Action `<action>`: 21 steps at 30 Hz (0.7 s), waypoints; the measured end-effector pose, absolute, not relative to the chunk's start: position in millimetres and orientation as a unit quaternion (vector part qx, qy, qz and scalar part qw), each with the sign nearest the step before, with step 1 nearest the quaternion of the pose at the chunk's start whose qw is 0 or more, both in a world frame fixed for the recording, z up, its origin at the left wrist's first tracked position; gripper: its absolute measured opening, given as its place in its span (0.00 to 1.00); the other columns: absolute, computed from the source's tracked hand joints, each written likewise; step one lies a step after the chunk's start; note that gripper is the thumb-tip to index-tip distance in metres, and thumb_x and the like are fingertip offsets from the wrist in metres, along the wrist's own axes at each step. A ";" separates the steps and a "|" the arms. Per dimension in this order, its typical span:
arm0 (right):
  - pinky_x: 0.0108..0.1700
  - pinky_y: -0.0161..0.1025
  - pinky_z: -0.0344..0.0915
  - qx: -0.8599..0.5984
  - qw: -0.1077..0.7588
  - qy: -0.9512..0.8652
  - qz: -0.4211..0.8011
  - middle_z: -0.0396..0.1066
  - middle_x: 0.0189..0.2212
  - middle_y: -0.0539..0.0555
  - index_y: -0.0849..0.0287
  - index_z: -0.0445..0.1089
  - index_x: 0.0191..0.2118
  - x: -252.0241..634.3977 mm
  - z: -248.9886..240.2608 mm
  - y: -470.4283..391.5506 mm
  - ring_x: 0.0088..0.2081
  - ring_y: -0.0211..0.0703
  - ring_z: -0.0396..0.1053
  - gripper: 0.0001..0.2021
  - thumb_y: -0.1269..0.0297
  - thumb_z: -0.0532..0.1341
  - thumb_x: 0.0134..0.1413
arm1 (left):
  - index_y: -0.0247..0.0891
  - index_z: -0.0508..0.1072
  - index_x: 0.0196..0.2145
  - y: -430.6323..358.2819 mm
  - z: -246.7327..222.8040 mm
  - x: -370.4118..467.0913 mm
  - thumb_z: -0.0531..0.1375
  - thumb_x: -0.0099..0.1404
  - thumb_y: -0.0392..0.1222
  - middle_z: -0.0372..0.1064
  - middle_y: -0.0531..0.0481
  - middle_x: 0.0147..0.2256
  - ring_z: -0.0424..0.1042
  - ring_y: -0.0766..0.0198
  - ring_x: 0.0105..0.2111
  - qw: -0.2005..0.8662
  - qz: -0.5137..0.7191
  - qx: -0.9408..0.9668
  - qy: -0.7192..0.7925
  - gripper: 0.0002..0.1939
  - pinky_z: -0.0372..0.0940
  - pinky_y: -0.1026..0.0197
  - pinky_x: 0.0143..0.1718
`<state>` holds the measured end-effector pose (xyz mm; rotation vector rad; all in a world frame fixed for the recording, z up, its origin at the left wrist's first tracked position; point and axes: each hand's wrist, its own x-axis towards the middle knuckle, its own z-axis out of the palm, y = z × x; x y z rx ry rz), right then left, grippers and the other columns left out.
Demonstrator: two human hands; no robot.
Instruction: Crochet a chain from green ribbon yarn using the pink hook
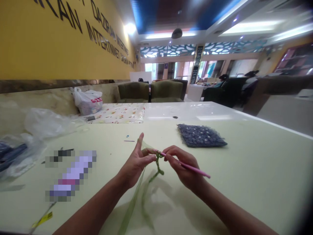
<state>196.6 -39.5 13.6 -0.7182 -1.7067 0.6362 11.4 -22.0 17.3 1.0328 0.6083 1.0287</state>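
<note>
Between thumb and fingers, my left hand (137, 161) pinches a small strip of green crochet (159, 169), its index finger raised with green yarn (132, 205) running over it. The yarn is ribbon-like and hangs down past the wrist toward the near table edge. A pink crochet hook (193, 168) is held in my right hand (182, 163), pen-like, with its tip at the top of the green piece. The two hands almost meet over the table. Fine detail of the loop at the hook's tip is too small to make out.
A dark blue-grey knitted piece with white beads (200, 135) lies right of centre. At left are a pixelated purple item (73, 174), clear plastic bags (46, 124) and a yellow tag (42, 220). A needle (129, 141) lies ahead. Green armchairs (166, 91) stand beyond the table.
</note>
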 end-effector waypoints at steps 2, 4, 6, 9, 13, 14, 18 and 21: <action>0.34 0.36 0.66 -0.283 0.548 -0.752 0.232 0.71 0.32 0.53 0.57 0.69 0.32 192.2 9.6 -40.4 0.32 0.39 0.69 0.08 0.68 0.56 0.62 | 0.56 0.34 0.68 -21.7 14.5 11.6 0.67 0.57 0.36 0.73 0.54 0.36 0.71 0.65 0.40 0.695 0.469 0.468 0.279 0.55 0.54 0.53 0.54; 0.36 0.37 0.66 -0.272 0.538 -0.773 0.196 0.71 0.33 0.54 0.57 0.68 0.33 190.3 7.0 -39.9 0.34 0.40 0.69 0.07 0.70 0.56 0.62 | 0.56 0.36 0.68 -21.1 13.3 10.6 0.68 0.57 0.35 0.72 0.55 0.34 0.70 0.66 0.37 0.684 0.465 0.479 0.292 0.54 0.56 0.56 0.50; 0.38 0.38 0.67 -0.282 0.528 -0.787 0.149 0.70 0.34 0.55 0.57 0.69 0.34 190.0 5.1 -38.5 0.36 0.41 0.69 0.06 0.71 0.56 0.62 | 0.56 0.38 0.67 -20.9 13.3 10.1 0.68 0.56 0.35 0.70 0.56 0.32 0.68 0.67 0.35 0.673 0.466 0.491 0.299 0.54 0.58 0.58 0.46; 0.39 0.40 0.67 -0.313 0.510 -0.795 0.100 0.69 0.37 0.56 0.57 0.70 0.40 190.8 2.0 -35.4 0.37 0.43 0.69 0.05 0.69 0.57 0.61 | 0.56 0.39 0.67 -22.3 14.0 11.8 0.68 0.56 0.34 0.69 0.56 0.32 0.68 0.67 0.35 0.665 0.477 0.497 0.289 0.53 0.59 0.58 0.44; 0.37 0.39 0.67 -0.309 0.498 -0.803 0.103 0.70 0.35 0.55 0.57 0.70 0.42 191.5 -2.1 -32.1 0.35 0.42 0.69 0.07 0.70 0.55 0.62 | 0.54 0.41 0.68 -25.1 12.2 16.3 0.67 0.56 0.31 0.68 0.56 0.31 0.68 0.67 0.34 0.671 0.482 0.497 0.266 0.53 0.61 0.57 0.45; 0.37 0.38 0.67 -0.304 0.499 -0.805 0.105 0.69 0.34 0.55 0.57 0.70 0.41 191.7 -2.7 -31.7 0.35 0.41 0.69 0.07 0.71 0.55 0.62 | 0.53 0.42 0.68 -25.3 11.2 17.0 0.67 0.56 0.31 0.69 0.56 0.32 0.68 0.67 0.35 0.674 0.480 0.496 0.263 0.52 0.61 0.57 0.45; 0.37 0.37 0.66 -0.293 0.498 -0.810 0.104 0.69 0.34 0.54 0.57 0.71 0.40 193.0 -2.4 -32.3 0.34 0.40 0.68 0.07 0.72 0.56 0.62 | 0.52 0.41 0.68 -23.6 7.8 14.7 0.67 0.55 0.31 0.69 0.55 0.33 0.68 0.67 0.35 0.690 0.463 0.494 0.257 0.53 0.60 0.57 0.45; 0.36 0.36 0.66 -0.281 0.500 -0.812 0.107 0.69 0.33 0.54 0.57 0.71 0.38 194.5 -0.1 -33.2 0.34 0.39 0.69 0.08 0.73 0.56 0.61 | 0.54 0.37 0.68 -21.6 9.6 8.7 0.68 0.55 0.32 0.70 0.56 0.31 0.68 0.68 0.31 0.688 0.432 0.511 0.280 0.56 0.60 0.60 0.39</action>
